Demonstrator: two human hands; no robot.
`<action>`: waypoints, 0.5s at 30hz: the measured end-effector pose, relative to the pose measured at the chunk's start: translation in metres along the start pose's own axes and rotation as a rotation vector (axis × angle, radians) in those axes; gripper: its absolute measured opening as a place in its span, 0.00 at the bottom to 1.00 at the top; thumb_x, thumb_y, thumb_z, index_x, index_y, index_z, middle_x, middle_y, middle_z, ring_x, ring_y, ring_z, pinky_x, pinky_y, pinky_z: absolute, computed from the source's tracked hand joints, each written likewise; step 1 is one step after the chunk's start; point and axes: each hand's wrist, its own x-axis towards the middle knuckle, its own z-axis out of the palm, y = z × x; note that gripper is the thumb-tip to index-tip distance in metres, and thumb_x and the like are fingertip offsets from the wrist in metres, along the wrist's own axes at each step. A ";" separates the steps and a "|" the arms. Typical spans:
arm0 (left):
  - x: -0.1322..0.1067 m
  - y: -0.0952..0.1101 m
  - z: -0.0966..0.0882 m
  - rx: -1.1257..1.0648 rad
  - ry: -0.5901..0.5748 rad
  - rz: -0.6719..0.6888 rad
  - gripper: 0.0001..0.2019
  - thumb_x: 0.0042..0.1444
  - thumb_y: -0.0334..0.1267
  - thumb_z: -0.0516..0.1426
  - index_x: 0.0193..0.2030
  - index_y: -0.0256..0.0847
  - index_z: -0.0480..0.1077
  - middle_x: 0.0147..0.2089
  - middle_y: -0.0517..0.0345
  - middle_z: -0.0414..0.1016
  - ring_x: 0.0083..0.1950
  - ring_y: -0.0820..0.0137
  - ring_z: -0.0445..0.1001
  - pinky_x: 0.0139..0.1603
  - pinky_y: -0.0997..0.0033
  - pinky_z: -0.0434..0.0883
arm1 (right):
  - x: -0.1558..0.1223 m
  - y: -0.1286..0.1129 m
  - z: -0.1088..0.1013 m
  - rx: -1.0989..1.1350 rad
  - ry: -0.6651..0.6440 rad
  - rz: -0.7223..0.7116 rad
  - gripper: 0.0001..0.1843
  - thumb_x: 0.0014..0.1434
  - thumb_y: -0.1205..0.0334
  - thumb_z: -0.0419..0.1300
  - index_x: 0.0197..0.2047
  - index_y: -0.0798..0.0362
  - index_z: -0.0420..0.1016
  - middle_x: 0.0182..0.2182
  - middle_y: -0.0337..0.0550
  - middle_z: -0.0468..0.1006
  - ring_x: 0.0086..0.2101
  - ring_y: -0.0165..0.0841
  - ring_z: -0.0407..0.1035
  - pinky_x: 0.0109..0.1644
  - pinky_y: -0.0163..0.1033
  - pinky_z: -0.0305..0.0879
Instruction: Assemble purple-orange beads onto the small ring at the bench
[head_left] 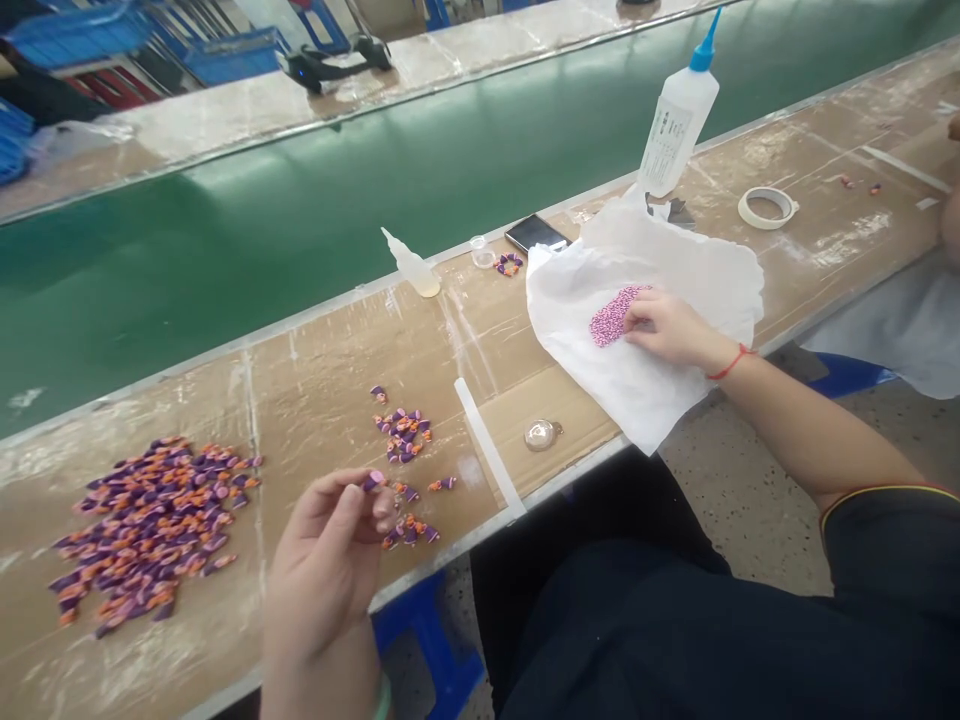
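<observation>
Left hand (330, 560) pinches purple piece (373, 482); glue bottle (411, 268) stands beyond.

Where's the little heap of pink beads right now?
In the head view, right of centre, the pink beads lie on the white paper at the fingertips of the right hand.

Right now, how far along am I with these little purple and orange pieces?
Likely done: a small cluster set apart mid-bench. In hand: your left hand pinches one purple piece, your right hand rests on the pink beads on the white paper. Left: the large pile at the far left.
</observation>
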 end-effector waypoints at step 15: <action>-0.048 -0.032 0.053 -0.138 -0.435 -0.233 0.11 0.52 0.44 0.68 0.32 0.42 0.74 0.32 0.61 0.70 0.23 0.80 0.64 0.21 0.81 0.60 | -0.003 -0.011 0.006 -0.084 0.011 -0.022 0.07 0.58 0.70 0.53 0.28 0.52 0.63 0.33 0.52 0.70 0.39 0.43 0.61 0.49 0.50 0.59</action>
